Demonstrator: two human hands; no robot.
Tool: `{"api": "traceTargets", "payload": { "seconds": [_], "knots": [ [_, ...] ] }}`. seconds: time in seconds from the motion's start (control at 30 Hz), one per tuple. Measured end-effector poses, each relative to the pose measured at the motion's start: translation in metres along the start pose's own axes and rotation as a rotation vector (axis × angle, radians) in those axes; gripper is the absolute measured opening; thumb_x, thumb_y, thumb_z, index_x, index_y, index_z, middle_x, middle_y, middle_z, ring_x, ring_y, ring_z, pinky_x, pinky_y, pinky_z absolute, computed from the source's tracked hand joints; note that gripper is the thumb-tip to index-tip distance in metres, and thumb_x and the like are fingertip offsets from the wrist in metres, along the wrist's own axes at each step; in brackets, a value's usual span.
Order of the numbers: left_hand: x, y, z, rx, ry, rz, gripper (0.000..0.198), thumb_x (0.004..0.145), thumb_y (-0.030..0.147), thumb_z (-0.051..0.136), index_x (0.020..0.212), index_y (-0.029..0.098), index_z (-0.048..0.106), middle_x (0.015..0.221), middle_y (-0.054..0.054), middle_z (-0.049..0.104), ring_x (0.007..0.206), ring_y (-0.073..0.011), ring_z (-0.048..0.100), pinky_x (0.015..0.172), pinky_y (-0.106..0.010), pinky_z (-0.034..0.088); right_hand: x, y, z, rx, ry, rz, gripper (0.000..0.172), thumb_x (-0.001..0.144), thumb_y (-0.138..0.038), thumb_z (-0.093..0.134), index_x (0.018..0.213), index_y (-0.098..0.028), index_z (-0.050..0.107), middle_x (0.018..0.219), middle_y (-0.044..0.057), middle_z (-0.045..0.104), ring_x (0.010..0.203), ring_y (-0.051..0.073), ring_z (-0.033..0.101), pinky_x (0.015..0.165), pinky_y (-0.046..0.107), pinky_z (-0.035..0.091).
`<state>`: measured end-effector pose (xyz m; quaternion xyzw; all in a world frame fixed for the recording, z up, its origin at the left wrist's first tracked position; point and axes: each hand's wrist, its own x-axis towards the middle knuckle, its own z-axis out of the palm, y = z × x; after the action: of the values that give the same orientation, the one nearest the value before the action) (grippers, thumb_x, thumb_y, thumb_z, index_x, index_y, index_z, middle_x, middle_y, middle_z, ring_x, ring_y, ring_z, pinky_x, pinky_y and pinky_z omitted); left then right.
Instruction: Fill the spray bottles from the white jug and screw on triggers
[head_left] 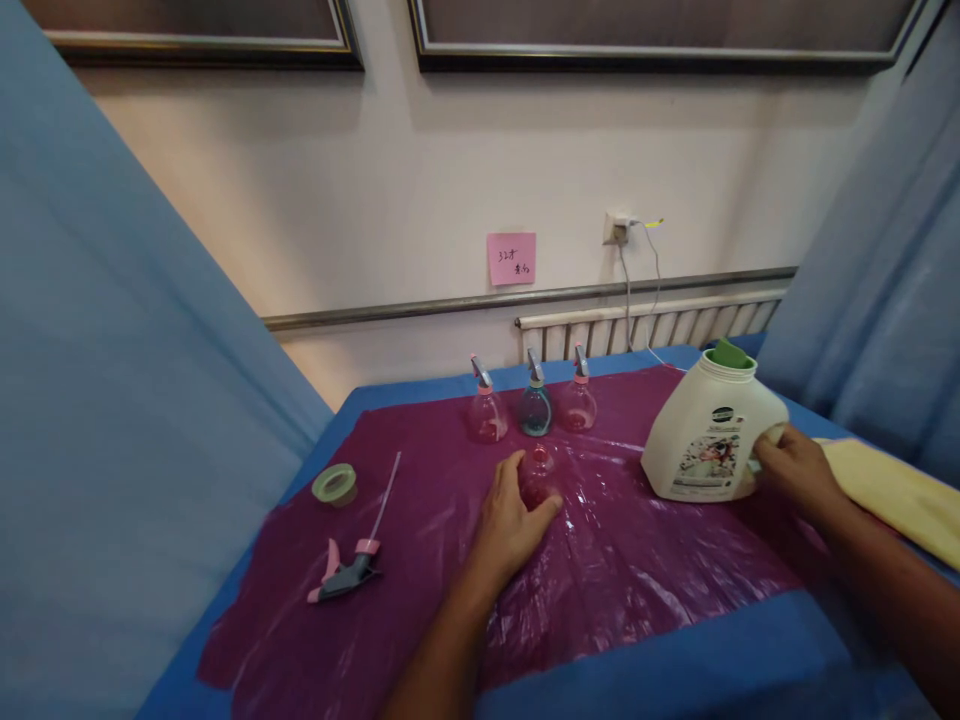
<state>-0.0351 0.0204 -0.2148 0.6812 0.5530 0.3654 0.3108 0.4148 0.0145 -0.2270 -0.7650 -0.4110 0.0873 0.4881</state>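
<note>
My left hand is closed around a clear pink spray bottle whose neck is uncovered, standing on the plastic sheet. On the right, my right hand grips the handle of a large white jug. The jug's cap is off and something green shows in its mouth; whether its base touches the sheet I cannot tell. A grey and pink spray trigger head with its clear tube lies left of my left hand. Near it sits a pale green cap.
Behind my left hand stand a pink spray bottle, a blue-green one and another pink one. A wrinkled purple plastic sheet covers the blue table. A yellow cloth lies right; blue curtains hang at both sides.
</note>
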Motion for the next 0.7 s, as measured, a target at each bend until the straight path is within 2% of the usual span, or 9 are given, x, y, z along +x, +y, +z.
{"api": "traceTargets", "payload": {
  "seconds": [0.13, 0.27, 0.4, 0.5, 0.7],
  "knots": [
    [-0.001, 0.0, 0.001, -0.004, -0.011, 0.0, 0.085, 0.089, 0.036, 0.083, 0.165, 0.021, 0.048, 0.168, -0.015, 0.057, 0.155, -0.0337, 0.057, 0.134, -0.049, 0.042, 0.005, -0.011, 0.0, -0.004, 0.013, 0.069, 0.04, 0.069, -0.056, 0.061, 0.08, -0.021, 0.074, 0.078, 0.012, 0.077, 0.077, 0.033, 0.072, 0.06, 0.038, 0.054],
    [-0.002, 0.0, 0.001, -0.013, -0.011, 0.018, 0.085, 0.088, 0.033, 0.083, 0.165, 0.023, 0.049, 0.168, -0.015, 0.056, 0.157, -0.0332, 0.055, 0.135, -0.049, 0.041, 0.002, -0.032, -0.009, -0.013, 0.017, 0.05, 0.044, 0.063, -0.051, 0.061, 0.087, -0.019, 0.078, 0.079, 0.01, 0.076, 0.078, 0.031, 0.07, 0.061, 0.037, 0.052],
    [-0.002, 0.0, 0.003, -0.007, 0.002, 0.045, 0.086, 0.087, 0.033, 0.084, 0.165, 0.023, 0.05, 0.166, -0.016, 0.058, 0.155, -0.0345, 0.057, 0.133, -0.051, 0.043, 0.0, -0.065, -0.024, -0.051, -0.057, -0.055, 0.043, 0.066, -0.049, 0.061, 0.092, -0.022, 0.082, 0.083, 0.008, 0.08, 0.087, 0.034, 0.073, 0.07, 0.038, 0.054],
    [-0.002, 0.0, 0.005, 0.003, 0.004, 0.058, 0.086, 0.087, 0.034, 0.085, 0.165, 0.021, 0.051, 0.165, -0.017, 0.059, 0.155, -0.0359, 0.057, 0.133, -0.052, 0.043, 0.004, -0.088, -0.032, -0.171, -0.119, -0.146, 0.04, 0.07, -0.046, 0.057, 0.09, -0.022, 0.083, 0.081, 0.009, 0.08, 0.084, 0.035, 0.074, 0.072, 0.04, 0.053],
    [-0.003, 0.0, 0.009, -0.005, 0.046, 0.042, 0.087, 0.088, 0.037, 0.085, 0.166, 0.021, 0.051, 0.169, -0.016, 0.057, 0.158, -0.0363, 0.056, 0.135, -0.052, 0.042, 0.009, -0.113, -0.031, -0.408, -0.265, -0.36, 0.029, 0.082, -0.039, 0.055, 0.093, -0.026, 0.078, 0.085, 0.007, 0.081, 0.082, 0.03, 0.073, 0.072, 0.036, 0.048]
  ]
}}
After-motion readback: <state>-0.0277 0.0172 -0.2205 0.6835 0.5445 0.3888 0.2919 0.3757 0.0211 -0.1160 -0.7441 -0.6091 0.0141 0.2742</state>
